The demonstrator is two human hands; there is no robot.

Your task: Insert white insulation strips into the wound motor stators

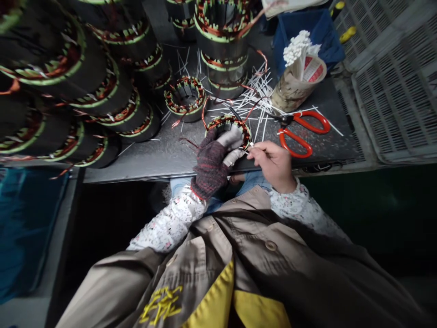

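My left hand (212, 160) wears a dark knitted glove, with pale wrapping on its bare-ended fingers. It is closed on the near rim of a small motor stator (245, 129), a ring with copper windings and green-yellow insulation. Bare, my right hand (273, 163) pinches a white cable tie (251, 145) at the ring's right edge; most of the tie is hidden by the fingers. Orange-handled scissors (297, 142) lie just right of that hand. Loose white cable ties (254, 98) are strewn behind the stator, with copper lead wires among them.
Stacked stators (99, 86) fill the left of the dark bench (146, 160). Another stack (223, 50) stands at the back, beside a single stator (185, 102). On the right are a cardboard tube (290, 91) of cable ties, a blue bin (309, 27) and grey plastic crates (399, 86).
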